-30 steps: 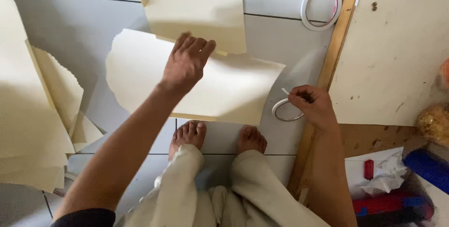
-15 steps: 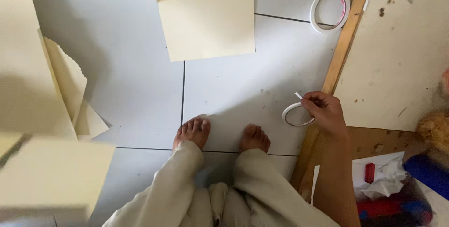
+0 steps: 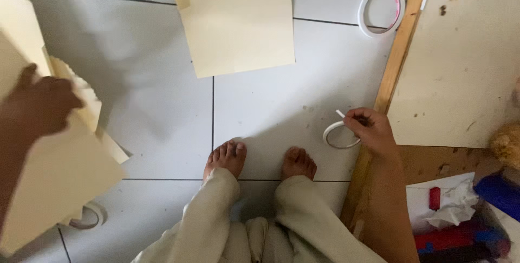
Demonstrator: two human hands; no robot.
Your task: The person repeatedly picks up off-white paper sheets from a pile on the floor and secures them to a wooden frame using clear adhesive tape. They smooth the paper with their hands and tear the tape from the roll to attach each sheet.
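My right hand (image 3: 371,128) grips a small white tape roll (image 3: 337,134) low over the grey tiled floor, with a short loose end of tape sticking up. At the left edge, blurred, my left hand (image 3: 40,106) rests on a stack of cream paper sheets (image 3: 59,176). A rectangular cream sheet (image 3: 236,22) lies flat on the tiles ahead of my bare feet (image 3: 260,160).
A larger white tape roll (image 3: 382,10) lies at the top right beside a wooden strip (image 3: 387,92) edging a pale board (image 3: 460,57). Another tape ring (image 3: 89,217) peeks from under the left stack. Red and blue clutter (image 3: 460,219) sits at the bottom right.
My left hand carried the torn cream sheet from the middle of the floor to the stack at the left. The right hand kept hold of the tape roll.
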